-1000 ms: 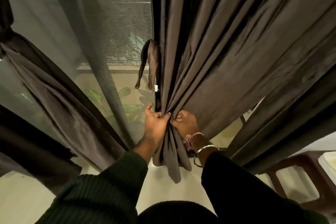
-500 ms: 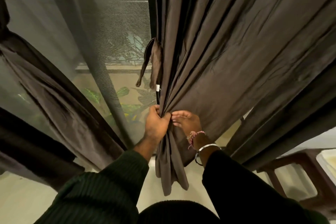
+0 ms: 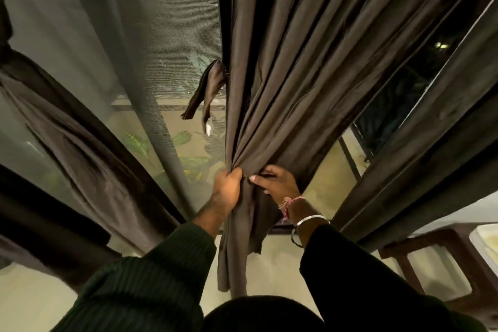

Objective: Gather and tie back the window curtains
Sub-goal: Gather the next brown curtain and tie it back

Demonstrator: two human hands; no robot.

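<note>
L hand [image 3: 227, 183] fisted tight round gathered folds of dark brown pleated fabric curtain [image 3: 296, 75], centre of window. R hand [image 3: 277, 183] just beside it, fingers curled into same bunch. Brown fabric tie-back strip [image 3: 207, 91] hangs loose at curtain's left edge, above hands.

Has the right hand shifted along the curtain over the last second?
Yes. The right hand has slid rightward along the curtain, away from the left hand, which grips the gathered bunch.
</note>
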